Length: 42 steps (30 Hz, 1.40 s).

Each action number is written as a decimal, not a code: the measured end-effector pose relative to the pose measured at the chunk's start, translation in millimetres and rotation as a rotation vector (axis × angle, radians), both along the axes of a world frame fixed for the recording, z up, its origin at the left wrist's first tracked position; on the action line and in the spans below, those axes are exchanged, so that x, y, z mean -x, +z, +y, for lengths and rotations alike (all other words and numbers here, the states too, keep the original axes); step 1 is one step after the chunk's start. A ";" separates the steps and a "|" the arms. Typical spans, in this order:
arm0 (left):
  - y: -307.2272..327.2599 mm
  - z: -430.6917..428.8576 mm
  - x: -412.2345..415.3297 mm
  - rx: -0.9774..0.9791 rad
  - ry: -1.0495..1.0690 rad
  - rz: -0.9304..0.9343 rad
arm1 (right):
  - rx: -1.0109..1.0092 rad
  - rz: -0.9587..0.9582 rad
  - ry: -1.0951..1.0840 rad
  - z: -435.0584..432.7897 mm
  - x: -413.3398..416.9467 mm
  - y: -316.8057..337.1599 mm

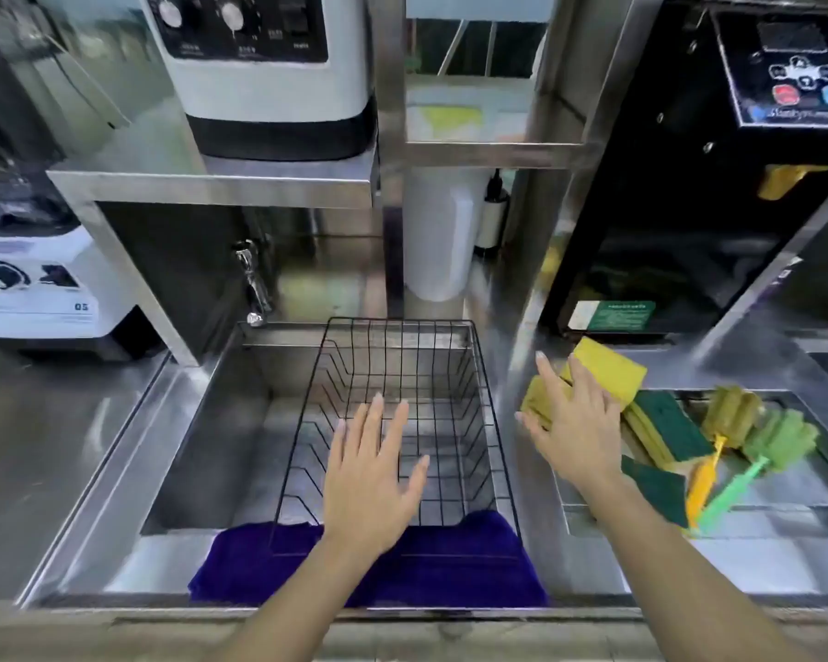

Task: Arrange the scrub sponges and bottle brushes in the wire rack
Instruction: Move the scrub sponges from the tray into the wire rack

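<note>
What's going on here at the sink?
A person is tidying cleaning gear. The right hand reaches onto a pile of yellow-and-green scrub sponges, beside two bottle brushes. The left hand hovers open over the black wire rack, which holds nothing yet and rests on a purple cloth.

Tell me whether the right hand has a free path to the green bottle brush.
Probably yes: the right hand is open over the sponges, and the green bottle brush lies uncovered just beyond them.
</note>
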<state>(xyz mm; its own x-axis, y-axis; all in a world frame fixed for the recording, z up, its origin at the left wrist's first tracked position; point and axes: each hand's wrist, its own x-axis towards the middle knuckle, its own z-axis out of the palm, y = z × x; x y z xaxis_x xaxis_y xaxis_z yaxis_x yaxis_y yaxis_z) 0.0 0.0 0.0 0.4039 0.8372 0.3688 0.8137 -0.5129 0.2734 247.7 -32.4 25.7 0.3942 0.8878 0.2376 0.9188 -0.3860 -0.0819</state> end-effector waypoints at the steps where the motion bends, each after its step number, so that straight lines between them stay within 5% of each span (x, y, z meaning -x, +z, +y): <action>1: -3.4 -5.9 0.9 0.026 -0.006 0.026 | 0.021 0.032 -0.009 -0.2 -0.4 -3.8; 8: -20.4 -37.0 13.6 0.008 -0.036 0.219 | 0.360 0.223 -0.105 -4.7 -3.8 -27.5; 19: -29.5 -44.0 21.6 -0.073 -0.143 0.203 | 0.289 0.036 -0.195 0.6 3.1 -25.2; 26: -29.9 -44.5 21.2 -0.058 -0.141 0.199 | 0.060 0.112 -0.205 3.3 -5.6 -6.9; 36: -30.1 -44.9 21.3 -0.105 -0.148 0.180 | -0.439 0.691 -0.203 24.7 12.5 48.3; 42: -29.8 -45.4 23.8 -0.149 -0.181 0.166 | -0.388 1.253 -0.132 42.2 63.3 47.5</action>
